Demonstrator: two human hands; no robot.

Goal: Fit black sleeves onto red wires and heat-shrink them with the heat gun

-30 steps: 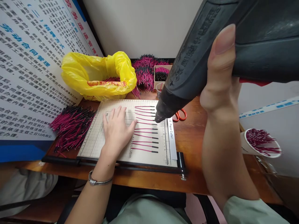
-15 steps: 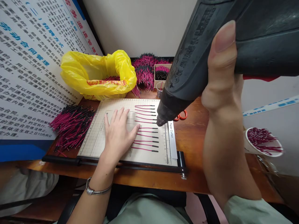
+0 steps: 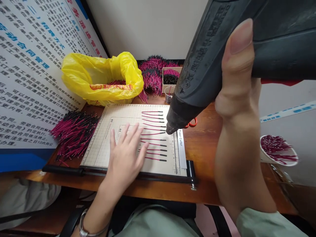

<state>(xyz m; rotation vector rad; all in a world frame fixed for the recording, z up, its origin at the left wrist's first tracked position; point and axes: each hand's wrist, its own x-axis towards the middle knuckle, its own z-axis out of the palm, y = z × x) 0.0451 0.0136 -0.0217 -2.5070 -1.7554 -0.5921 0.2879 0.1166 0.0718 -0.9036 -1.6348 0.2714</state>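
Observation:
My right hand (image 3: 238, 65) is wrapped round a large dark heat gun (image 3: 199, 69), its nozzle pointing down at the right side of the cutter board. Several magenta wires (image 3: 154, 133) with black ends lie in a column across the paper cutter (image 3: 98, 144), black ends to the right, close to the nozzle. My left hand (image 3: 125, 154) is over the board with fingers spread and nothing held; its fingertips and thumb are at the left ends of the wires and cover some of them. Whether it touches the wires I cannot tell.
Loose wires (image 3: 74, 135) are heaped left of the board. Behind it stand a yellow bag (image 3: 103, 92), wire bundles (image 3: 151, 74), a box (image 3: 170, 69) and a small cup (image 3: 169, 95). Red-handled scissors (image 3: 193, 122) lie beyond the nozzle. A white cup of wires (image 3: 278, 149) is at right.
My left hand has moved down and slightly right over the wires' left ends. One wire near the nozzle has shifted a little upward. The heat gun has hardly moved.

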